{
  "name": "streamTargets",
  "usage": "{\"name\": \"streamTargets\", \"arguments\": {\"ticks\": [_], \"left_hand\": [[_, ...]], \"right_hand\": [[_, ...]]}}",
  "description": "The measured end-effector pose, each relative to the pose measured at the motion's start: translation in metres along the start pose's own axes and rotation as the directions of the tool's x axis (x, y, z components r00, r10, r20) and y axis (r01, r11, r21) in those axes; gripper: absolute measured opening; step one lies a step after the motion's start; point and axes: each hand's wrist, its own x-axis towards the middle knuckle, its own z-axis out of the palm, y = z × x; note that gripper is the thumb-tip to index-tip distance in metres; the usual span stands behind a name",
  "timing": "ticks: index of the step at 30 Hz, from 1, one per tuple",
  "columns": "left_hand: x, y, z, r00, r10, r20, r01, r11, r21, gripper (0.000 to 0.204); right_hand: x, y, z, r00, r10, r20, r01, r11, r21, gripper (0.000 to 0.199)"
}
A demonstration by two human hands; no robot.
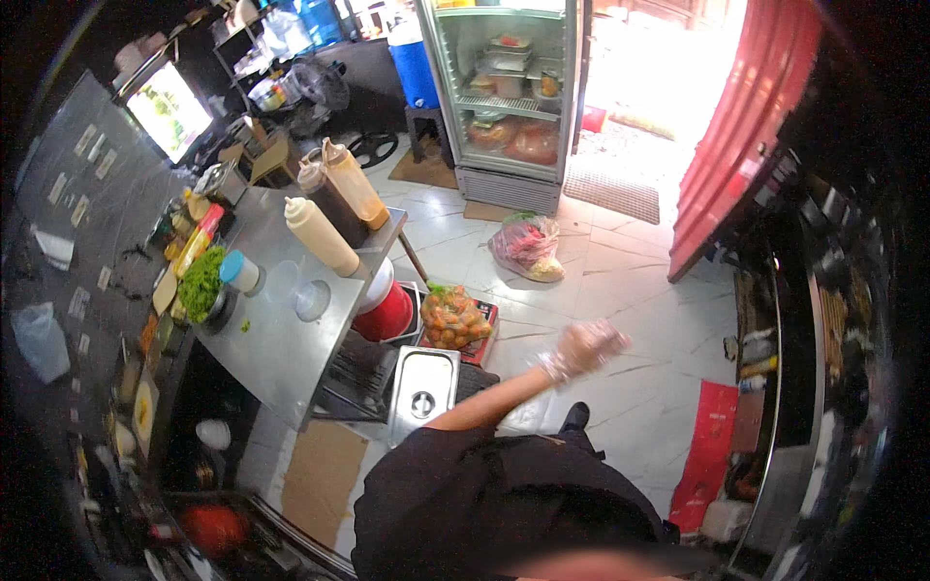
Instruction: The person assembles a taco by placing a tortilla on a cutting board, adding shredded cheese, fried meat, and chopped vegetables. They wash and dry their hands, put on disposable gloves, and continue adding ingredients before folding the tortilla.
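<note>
Only one hand (584,349) shows, in a clear thin glove, stretched out on a bare forearm over the tiled floor (620,281) near the middle of the view. Judging by the arm's line from the torso, it seems the right; the left is out of sight. It is blurred, so I cannot tell whether the fingers are spread or curled, though nothing appears to be in it. The glove suggests food handling, bare skin being kept off ingredients.

Nearest to it, left and a little farther, a bag of orange fruit (451,318) sits on a red crate (484,339), off the floor. A lidded steel pan (422,392) lies just near of that. On the steel counter (281,339) to the left, three squeeze bottles (334,208) stand upright together at the far end, likely for quick reach, with a bowl of greens (201,283) and a blue-capped cup (237,271) beside them. A red bucket (386,310) sits under the counter's edge. At the far side stands a glass-door fridge (509,97), with a bag of produce (528,247) on the floor before it.
</note>
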Motion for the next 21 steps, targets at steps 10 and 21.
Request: {"name": "streamTargets", "arguments": {"ticks": [10, 21], "left_hand": [[0.165, -0.144, -0.09, 0.933, -0.113, -0.342, 0.313, 0.724, 0.615, 0.011], [0.264, -0.275, -0.162, 0.815, -0.208, -0.541, 0.569, 0.11, 0.815, 0.041]], "right_hand": [[0.192, -0.212, 0.243, 0.962, -0.04, 0.27, 0.146, 0.911, -0.386, 0.014], [0.263, -0.259, 0.671, 0.881, -0.117, 0.458, 0.441, 0.552, -0.708, 0.016]]}}
